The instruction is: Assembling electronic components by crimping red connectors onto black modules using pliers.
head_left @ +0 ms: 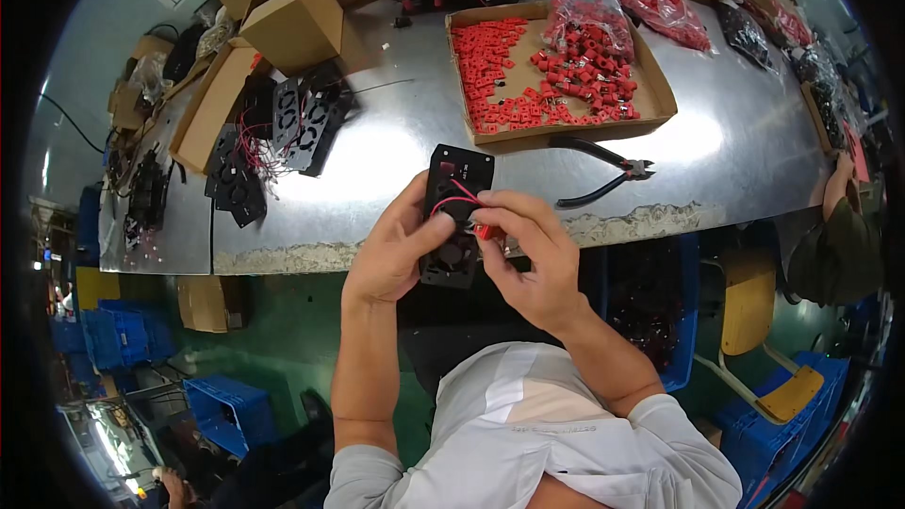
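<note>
My left hand (pixel 398 243) is closed around the left side of a black fan panel (pixel 468 166), its thumb lying across the front near the red wires (pixel 456 198). The panel is held upright above the table's front edge, with a small fan at its lower end. Between the fingers of my right hand (pixel 537 259) is a small red connector (pixel 485 231), pinched close against the panel's right side. Red wire runs over the panel toward the right fingertips. The fingers partly hide where wire and connector meet.
A cardboard tray (pixel 575 131) holds red plastic parts and a clear bag. Diagonal cutters (pixel 603 172) with black handles lie before it. More fan panels (pixel 306 123) with red wires are piled at left beside a cardboard box (pixel 297 30). A person's arm (pixel 837 184) shows at far right.
</note>
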The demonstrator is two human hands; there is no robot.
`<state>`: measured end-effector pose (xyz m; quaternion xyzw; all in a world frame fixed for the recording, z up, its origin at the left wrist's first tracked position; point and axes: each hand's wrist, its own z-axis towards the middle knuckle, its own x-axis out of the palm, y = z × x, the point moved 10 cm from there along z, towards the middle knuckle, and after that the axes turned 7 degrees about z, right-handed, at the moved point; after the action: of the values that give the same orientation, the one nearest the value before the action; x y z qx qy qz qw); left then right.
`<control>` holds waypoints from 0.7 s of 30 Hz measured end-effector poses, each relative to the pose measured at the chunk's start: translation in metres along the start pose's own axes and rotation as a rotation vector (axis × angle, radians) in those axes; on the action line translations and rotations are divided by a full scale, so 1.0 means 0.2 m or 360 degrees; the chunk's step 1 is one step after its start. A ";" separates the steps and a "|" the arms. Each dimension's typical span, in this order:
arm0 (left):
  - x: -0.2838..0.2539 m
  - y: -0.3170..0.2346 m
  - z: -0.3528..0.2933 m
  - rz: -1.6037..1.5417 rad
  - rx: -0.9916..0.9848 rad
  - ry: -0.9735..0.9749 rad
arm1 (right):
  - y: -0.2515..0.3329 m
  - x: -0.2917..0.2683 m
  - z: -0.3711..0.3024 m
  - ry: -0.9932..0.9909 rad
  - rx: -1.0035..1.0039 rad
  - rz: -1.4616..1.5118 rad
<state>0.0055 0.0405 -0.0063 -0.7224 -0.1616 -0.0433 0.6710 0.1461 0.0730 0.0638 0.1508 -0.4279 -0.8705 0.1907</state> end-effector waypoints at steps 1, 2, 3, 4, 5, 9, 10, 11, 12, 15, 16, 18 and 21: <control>0.01 0.02 0.00 -0.0306 0.0001 -0.0001 | -0.01 0.01 -0.02 -0.0011 0.0011 -0.0006; -0.02 0.07 -0.01 -0.0492 -0.0104 -0.0223 | 0.01 0.03 -0.04 0.0005 -0.0106 -0.0063; -0.01 0.07 0.00 -0.0488 -0.0121 -0.0211 | 0.04 0.04 -0.06 0.0020 -0.0223 -0.0123; -0.01 0.05 0.01 -0.0333 -0.0137 -0.0234 | 0.05 0.06 -0.06 0.0018 -0.0215 -0.0059; -0.01 0.04 0.02 -0.0178 -0.0152 -0.0254 | 0.05 0.03 -0.07 0.0004 -0.0207 -0.0062; -0.06 0.08 0.00 -0.0259 -0.0109 -0.0329 | -0.21 0.03 -0.14 -0.0039 0.0621 0.1443; -0.05 0.09 0.00 -0.0285 -0.0151 -0.0284 | -0.22 0.00 -0.13 0.0023 0.0733 0.1469; -0.04 0.10 0.00 -0.0287 -0.0159 -0.0281 | -0.24 -0.01 -0.12 0.0017 0.0738 0.1467; -0.01 0.08 0.00 -0.0268 -0.0119 -0.0264 | -0.27 0.00 -0.12 0.0008 0.0810 0.1540; 0.07 0.02 0.03 -0.0221 0.0045 -0.0317 | -0.33 0.01 -0.11 -0.0027 0.0866 0.1508; 0.06 -0.02 0.03 -0.0193 0.0163 -0.0402 | -0.35 0.01 -0.10 -0.0046 0.0863 0.1411; 0.03 0.00 0.04 -0.0164 0.0157 -0.0399 | -0.37 0.02 -0.08 -0.0070 0.0855 0.1398; 0.05 0.02 0.04 -0.0151 0.0039 -0.0410 | -0.37 0.02 -0.04 -0.0075 0.0847 0.1419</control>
<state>0.0137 0.0502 -0.0077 -0.7052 -0.2810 0.0201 0.6507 0.1302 0.1068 -0.0018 -0.0225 -0.6613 -0.5689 0.4884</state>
